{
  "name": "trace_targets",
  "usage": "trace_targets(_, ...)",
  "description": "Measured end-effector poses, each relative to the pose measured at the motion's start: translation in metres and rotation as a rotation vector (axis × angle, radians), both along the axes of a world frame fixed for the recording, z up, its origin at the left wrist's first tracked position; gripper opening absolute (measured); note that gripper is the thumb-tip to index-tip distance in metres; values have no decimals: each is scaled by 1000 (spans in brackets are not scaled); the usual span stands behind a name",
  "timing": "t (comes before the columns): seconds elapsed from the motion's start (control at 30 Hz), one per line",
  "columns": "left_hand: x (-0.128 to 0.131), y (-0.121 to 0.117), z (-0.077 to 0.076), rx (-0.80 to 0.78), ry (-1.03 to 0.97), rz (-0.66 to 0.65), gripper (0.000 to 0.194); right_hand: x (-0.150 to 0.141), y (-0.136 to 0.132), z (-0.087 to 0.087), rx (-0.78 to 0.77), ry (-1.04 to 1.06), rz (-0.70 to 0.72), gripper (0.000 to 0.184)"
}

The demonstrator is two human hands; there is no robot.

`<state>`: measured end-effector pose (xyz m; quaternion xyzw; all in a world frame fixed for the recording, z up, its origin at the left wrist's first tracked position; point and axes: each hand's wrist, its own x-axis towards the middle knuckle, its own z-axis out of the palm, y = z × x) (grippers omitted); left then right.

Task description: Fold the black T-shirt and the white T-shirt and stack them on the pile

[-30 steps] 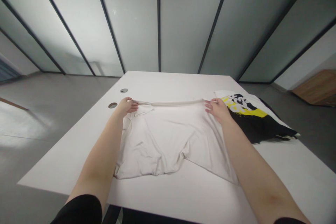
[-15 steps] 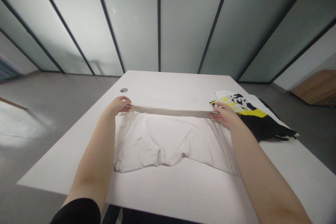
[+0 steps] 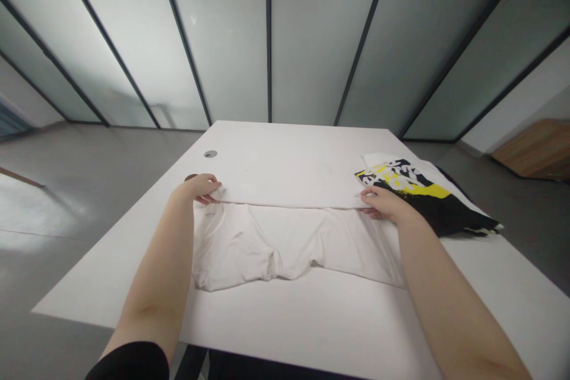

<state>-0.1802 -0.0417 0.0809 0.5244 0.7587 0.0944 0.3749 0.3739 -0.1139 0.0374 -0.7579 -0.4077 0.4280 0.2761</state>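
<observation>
A white T-shirt [image 3: 289,237] lies across the table in front of me, its neckline toward the left and its near part wrinkled. Along its far side a straight folded edge runs between my two hands. My left hand [image 3: 202,188] pinches this fold at the left end. At the right end, my right hand [image 3: 378,202] is closed on the same fold, thumb on top and fingers partly underneath. Just beyond my right hand lies a garment printed in black, white and yellow [image 3: 423,196].
The white table [image 3: 294,151] carries a round grey grommet [image 3: 210,154] at its far left. A dark round spot [image 3: 191,177] shows behind my left wrist. Frosted glass panels [image 3: 307,35] with dark frames stand beyond the table. A wooden piece [image 3: 534,148] is at the far right.
Both hands have come a little toward me and lower. The far strip of the shirt, earlier raised with a shaded band beneath it, now lies over toward me.
</observation>
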Motion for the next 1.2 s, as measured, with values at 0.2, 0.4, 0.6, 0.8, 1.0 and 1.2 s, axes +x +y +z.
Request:
trace_targets(0.2,-6,7,-12,115,75,37,23,3,6,0,98,-177,-11,30)
trace_targets(0.4,-13,9,-12,44,346,-127,27,5,11,-2,-43,-612,189,47)
trace_targets(0.6,23,11,-5,362,671,-293,33,-27,20,-3,367,-955,244,39)
trace_targets(0.8,101,-12,-39,234,552,-414,66,-83,16,-25,375,-871,544,64)
trace_targets(1.0,123,-26,-65,180,565,-353,83,-83,15,-42,43,-941,485,80)
trace_targets(1.2,81,-10,-60,160,522,-412,77,-60,22,-46,38,-939,322,80)
